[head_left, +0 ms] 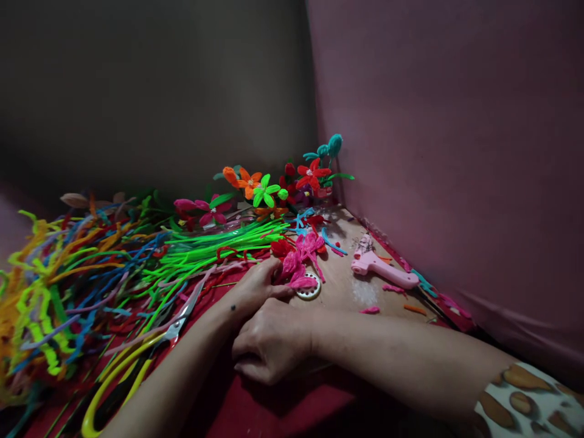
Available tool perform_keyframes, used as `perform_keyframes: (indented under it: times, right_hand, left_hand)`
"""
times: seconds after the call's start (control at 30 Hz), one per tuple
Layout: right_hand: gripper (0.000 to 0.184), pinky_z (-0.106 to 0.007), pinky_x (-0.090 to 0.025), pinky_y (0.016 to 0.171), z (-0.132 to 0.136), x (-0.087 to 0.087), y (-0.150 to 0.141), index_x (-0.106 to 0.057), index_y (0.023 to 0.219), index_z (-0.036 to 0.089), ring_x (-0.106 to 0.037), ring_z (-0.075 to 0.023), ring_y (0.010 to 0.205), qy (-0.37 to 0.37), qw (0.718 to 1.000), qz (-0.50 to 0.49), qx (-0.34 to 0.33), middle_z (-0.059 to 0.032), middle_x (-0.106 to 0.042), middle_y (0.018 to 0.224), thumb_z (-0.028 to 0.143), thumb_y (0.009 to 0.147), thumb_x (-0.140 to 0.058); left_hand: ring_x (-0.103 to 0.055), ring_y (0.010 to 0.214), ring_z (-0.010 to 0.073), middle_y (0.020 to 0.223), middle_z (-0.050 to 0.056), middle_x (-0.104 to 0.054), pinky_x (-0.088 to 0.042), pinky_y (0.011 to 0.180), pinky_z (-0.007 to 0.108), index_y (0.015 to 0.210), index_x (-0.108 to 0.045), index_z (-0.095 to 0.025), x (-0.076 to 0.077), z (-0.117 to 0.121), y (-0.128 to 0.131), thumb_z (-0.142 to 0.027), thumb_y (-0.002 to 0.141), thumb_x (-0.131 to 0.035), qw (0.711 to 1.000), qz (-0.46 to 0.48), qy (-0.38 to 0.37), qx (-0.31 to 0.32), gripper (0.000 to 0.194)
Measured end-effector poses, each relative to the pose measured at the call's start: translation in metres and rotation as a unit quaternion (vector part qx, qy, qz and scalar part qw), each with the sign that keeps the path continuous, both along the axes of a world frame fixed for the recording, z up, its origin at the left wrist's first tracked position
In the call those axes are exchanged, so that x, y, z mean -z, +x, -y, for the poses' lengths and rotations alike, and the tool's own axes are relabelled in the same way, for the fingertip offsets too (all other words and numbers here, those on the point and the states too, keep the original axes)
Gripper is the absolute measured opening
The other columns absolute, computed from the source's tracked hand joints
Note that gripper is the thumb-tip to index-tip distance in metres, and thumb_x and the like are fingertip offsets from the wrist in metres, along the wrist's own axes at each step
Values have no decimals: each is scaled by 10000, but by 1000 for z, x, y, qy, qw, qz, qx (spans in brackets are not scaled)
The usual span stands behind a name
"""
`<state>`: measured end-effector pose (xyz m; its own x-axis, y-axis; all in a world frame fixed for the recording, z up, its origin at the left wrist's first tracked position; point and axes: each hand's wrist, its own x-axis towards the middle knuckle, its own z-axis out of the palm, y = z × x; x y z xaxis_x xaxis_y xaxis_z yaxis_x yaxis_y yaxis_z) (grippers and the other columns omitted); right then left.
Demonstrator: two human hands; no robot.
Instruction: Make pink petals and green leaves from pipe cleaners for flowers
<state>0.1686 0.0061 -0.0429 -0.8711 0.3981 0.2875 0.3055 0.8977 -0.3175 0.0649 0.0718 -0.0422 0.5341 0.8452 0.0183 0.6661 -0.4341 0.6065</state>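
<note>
My left hand (262, 281) reaches in from the lower left, its fingers closed at the edge of a bunch of pink pipe-cleaner petals (294, 266). A looped pink petal lies partly over a round white disc with holes (310, 291), just beyond the fingertips. Crossing in front from the right, my right hand (276, 340) is curled, with fingers bent in toward the palm; whatever they pinch is hidden. Red pipe-cleaner petals (281, 247) sit behind the pink ones.
Yellow-handled scissors (176, 328) lie left of my left forearm. Green pipe cleaners (219, 246) and a tangled multicoloured heap (59, 292) spread leftward. A pink glue gun (383, 267) rests on the board (337, 316). Finished flowers (265, 191) stand at the back, near the walls.
</note>
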Motion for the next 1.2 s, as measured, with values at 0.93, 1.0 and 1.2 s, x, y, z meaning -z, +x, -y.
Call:
perform_keyframes:
  times: [0.93, 1.0, 1.2]
  right_hand:
    - [243, -274, -401, 589, -3, -2, 2, -676, 820, 183, -604, -168, 686, -13, 1000, 13, -6, -44, -698, 803, 288, 778, -461]
    - [235, -268, -393, 580, -3, -1, 2, -674, 788, 181, -595, -157, 659, -7, 1000, 0, -7, -40, -696, 777, 283, 775, -463]
    - [206, -253, -342, 523, -3, 1, 5, -659, 732, 181, -563, -139, 584, 15, 999, -27, 8, -27, -675, 688, 272, 753, -476]
  left_hand:
    - [-526, 684, 156, 684, -3, -589, -419, 637, 266, 709, -626, -149, -7, 7, 5, -297, 641, -597, 995, 52, -24, -81, 165]
    - [-552, 712, 165, 728, 9, -624, -437, 663, 275, 758, -646, -150, -6, 9, 6, -280, 650, -592, 993, 82, -41, -76, 178]
    - [-602, 763, 173, 836, 39, -684, -467, 691, 270, 818, -681, -161, -21, 18, -3, -286, 678, -584, 986, 105, 14, -130, 211]
